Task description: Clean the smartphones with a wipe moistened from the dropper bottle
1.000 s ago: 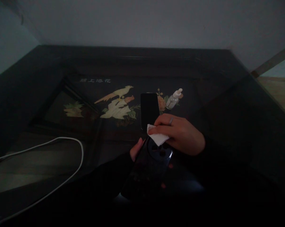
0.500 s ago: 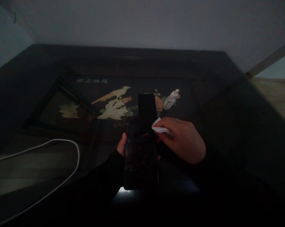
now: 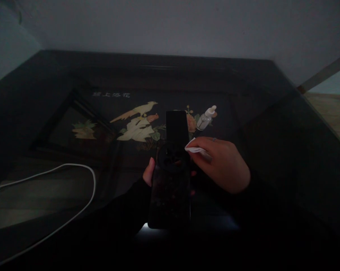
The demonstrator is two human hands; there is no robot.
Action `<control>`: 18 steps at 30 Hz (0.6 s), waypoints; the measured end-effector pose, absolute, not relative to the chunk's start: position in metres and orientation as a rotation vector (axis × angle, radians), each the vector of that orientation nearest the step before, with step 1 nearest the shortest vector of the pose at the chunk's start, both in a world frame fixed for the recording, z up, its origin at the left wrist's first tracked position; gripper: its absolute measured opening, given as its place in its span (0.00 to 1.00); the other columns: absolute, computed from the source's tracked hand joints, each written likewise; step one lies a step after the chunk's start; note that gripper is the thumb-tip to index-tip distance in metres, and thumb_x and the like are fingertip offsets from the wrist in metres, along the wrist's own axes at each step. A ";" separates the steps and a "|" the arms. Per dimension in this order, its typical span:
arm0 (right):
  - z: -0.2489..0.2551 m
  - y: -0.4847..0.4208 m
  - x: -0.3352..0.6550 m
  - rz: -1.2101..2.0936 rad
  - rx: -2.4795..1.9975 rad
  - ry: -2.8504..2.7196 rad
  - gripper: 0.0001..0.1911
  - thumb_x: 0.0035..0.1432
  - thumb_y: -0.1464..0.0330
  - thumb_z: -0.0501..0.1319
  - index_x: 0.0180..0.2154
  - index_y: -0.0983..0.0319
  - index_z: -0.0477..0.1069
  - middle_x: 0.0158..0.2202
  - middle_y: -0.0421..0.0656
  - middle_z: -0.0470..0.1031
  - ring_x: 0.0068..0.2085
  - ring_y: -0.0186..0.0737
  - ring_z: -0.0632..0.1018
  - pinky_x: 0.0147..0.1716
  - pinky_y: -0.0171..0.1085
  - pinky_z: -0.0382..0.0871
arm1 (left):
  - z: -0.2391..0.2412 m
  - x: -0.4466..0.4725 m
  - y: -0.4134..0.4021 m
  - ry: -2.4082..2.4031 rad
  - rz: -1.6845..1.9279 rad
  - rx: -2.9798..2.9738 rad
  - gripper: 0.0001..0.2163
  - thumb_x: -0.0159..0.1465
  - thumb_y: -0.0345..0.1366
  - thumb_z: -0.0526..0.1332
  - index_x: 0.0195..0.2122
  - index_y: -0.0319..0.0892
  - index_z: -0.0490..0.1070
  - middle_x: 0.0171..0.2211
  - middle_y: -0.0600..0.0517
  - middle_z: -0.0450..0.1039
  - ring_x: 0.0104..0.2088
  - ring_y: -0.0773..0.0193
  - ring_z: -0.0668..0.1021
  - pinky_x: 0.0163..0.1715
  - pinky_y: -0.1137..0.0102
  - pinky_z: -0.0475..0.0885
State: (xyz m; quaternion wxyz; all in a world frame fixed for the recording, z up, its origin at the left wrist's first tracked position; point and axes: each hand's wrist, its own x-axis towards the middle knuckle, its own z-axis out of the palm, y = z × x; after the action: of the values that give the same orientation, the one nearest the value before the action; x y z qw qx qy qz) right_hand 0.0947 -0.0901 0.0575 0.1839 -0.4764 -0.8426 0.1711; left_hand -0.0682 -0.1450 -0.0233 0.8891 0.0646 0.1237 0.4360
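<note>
A black smartphone (image 3: 170, 199) is in my left hand (image 3: 149, 172), its back with the round camera bump facing up at me. My thumb lies along its left edge and fingertips show at its right edge. My right hand (image 3: 222, 162), with a ring on one finger, pinches a folded white cloth or tissue (image 3: 198, 149). The white piece is at the phone's upper right corner; in the dark I cannot tell whether it touches. Just beyond the phone's top end lies a dark flat rectangle (image 3: 177, 124).
A small clear dropper bottle (image 3: 205, 119) with a white top stands beyond my right hand. The dark glossy table (image 3: 257, 86) bears a bird-and-flower picture (image 3: 137, 128). A white cable (image 3: 92, 177) curves at the left. Light glows below the phone's near end.
The phone has tilted slightly, so its camera bump shows more clearly. My right hand with the white piece has shifted a little to the right, and the whole view has moved slightly.
</note>
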 end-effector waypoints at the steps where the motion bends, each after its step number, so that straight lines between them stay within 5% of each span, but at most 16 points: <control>1: 0.057 -0.089 0.095 0.470 -1.344 -2.370 0.06 0.55 0.72 0.56 0.35 0.61 0.71 0.32 0.41 0.75 0.34 0.39 0.76 0.36 0.36 0.64 | -0.024 -0.069 -0.145 0.258 0.876 0.129 0.31 0.53 0.59 0.54 0.50 0.40 0.68 0.53 0.45 0.66 0.54 0.41 0.65 0.42 0.49 0.68; 8: 0.060 -0.087 0.098 0.445 -1.329 -2.395 0.07 0.56 0.72 0.55 0.33 0.60 0.71 0.31 0.41 0.75 0.34 0.38 0.75 0.35 0.35 0.65 | -0.031 -0.072 -0.142 0.219 0.822 0.149 0.34 0.52 0.60 0.54 0.53 0.41 0.65 0.59 0.47 0.59 0.54 0.41 0.65 0.46 0.50 0.65; 18: 0.050 -0.081 0.094 0.149 -0.908 -2.436 0.14 0.57 0.78 0.51 0.40 0.67 0.73 0.40 0.49 0.72 0.41 0.43 0.72 0.39 0.41 0.68 | -0.035 -0.068 -0.147 0.194 0.728 0.139 0.30 0.54 0.57 0.55 0.54 0.46 0.62 0.49 0.45 0.70 0.51 0.42 0.70 0.50 0.47 0.57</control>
State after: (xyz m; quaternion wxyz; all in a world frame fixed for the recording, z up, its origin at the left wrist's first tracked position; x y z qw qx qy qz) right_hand 0.0936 -0.0814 0.0503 0.2653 -0.3363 -0.9019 0.0553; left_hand -0.0680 -0.1466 -0.0350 0.9275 0.0678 0.0946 0.3552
